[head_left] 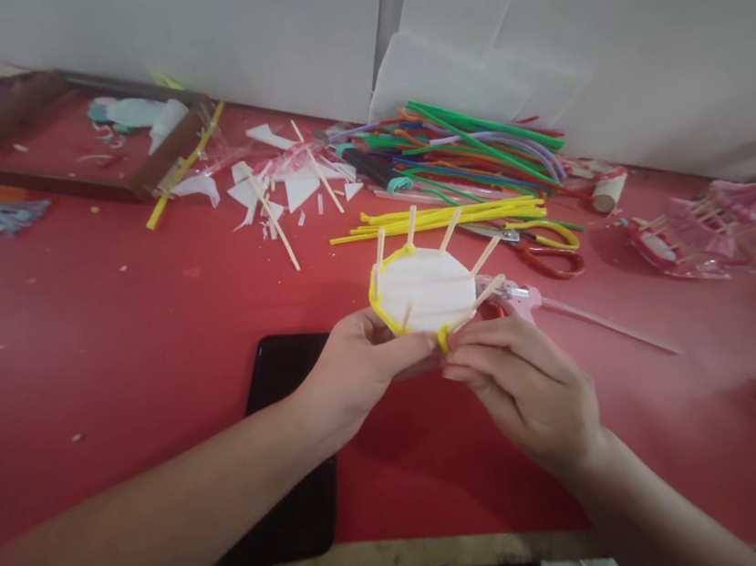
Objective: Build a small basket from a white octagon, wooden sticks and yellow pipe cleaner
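A white round piece [426, 286] with several short wooden sticks standing up around its rim is held above the table. My left hand [366, 358] grips its near left edge, thumb on top. A yellow pipe cleaner [375, 297] runs along the left side of the rim, woven about the sticks. Its bent part shows at the near edge, where my right hand [528, 384] pinches it close to the front right stick. The fingertips partly cover the pipe cleaner there. Just behind the piece lie more yellow pipe cleaners [453, 217].
Scissors [545, 244] and a pink glue gun [521, 297] lie right of the piece. Coloured pipe cleaners [472, 147] are heaped at the back beside white paper scraps [301, 187]. A black tablet-like slab [285, 487] lies under my left arm. A brown frame [55, 180] sits back left.
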